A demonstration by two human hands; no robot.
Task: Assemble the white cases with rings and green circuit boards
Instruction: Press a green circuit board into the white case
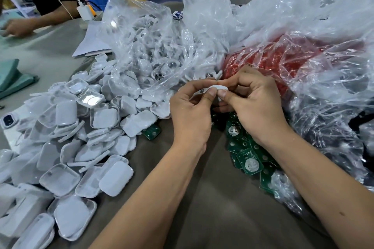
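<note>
i saw the small white plastic case piece (219,88) pinched between both thumbs, left hand (191,111) and right hand (256,105) equally close, fingers curled shut on it. its long axis ran left-right. loose green circuit boards (248,159) lay just below the right wrist.

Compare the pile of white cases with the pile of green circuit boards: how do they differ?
The white cases are heaped high left of the left hand; the green circuit boards lie in a flatter, smaller spread under the right hand. The cases are plain, rounded shells; the boards are flat, with round white centres. Both piles rest loose on the table.
</note>
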